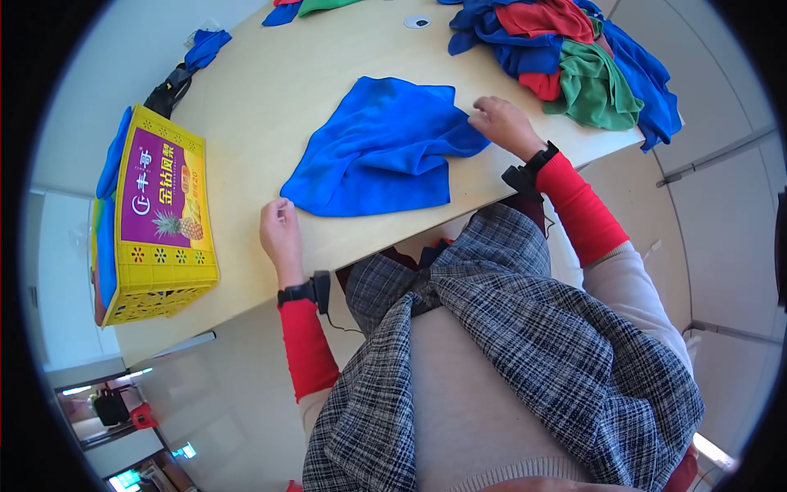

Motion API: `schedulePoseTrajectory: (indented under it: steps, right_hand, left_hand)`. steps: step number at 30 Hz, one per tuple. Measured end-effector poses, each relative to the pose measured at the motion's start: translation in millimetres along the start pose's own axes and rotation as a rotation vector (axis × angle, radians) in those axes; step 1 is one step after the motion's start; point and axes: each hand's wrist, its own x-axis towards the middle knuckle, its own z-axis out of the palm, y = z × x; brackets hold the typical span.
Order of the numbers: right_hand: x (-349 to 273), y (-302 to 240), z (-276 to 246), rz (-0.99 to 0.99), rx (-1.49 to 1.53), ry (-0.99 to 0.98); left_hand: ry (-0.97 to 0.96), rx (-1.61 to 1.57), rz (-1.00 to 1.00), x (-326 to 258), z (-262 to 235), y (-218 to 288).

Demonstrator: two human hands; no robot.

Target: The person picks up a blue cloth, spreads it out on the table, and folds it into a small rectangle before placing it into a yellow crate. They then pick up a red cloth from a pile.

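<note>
I see a pale wooden table (270,107) filling most of the upper view, its near edge running diagonally from the lower left up to the right. On its far right corner lies a heap of cloths (574,57) in blue, red and green, some draping over the edge. At the left edge sits a yellow plastic crate (164,254) with a purple pineapple picture on its side and blue cloths inside it. In the middle of the table a blue cloth (385,148) is spread out, rumpled and partly folded over on its right side. My right hand (504,123) rests on the cloth's right corner, fingers curled down onto the fabric; I think it pinches the edge, though the fingertips are hidden. My left hand (280,230) sits just beside the cloth's near-left corner, loosely curled and holding nothing, close to the fabric but seemingly not gripping it. Both wrists carry black bands over red sleeves.
</note>
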Motion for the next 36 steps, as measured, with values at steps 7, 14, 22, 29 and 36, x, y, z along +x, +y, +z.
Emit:
schedulePoseTrajectory:
  steps: [7,14,22,29,36]
  right_hand:
    - [-15,-21,16,0.174,-0.095,-0.022]
    - [-38,-45,30,-0.030,0.026,0.097]
    - [-61,-107,-9,-0.192,0.177,0.014]
    - [-81,-111,-30,-0.202,0.275,-0.027]
    - [-94,-102,-57,-0.099,0.423,-0.084]
  left_hand:
    - [-0.035,0.154,0.411,61,40,60]
    - [-0.251,0.082,0.554,61,100,138]
    - [-0.322,0.275,1.149,54,119,177]
    - [-0.343,0.308,1.014,80,80,125]
    - [-0.382,0.180,0.537,78,38,79]
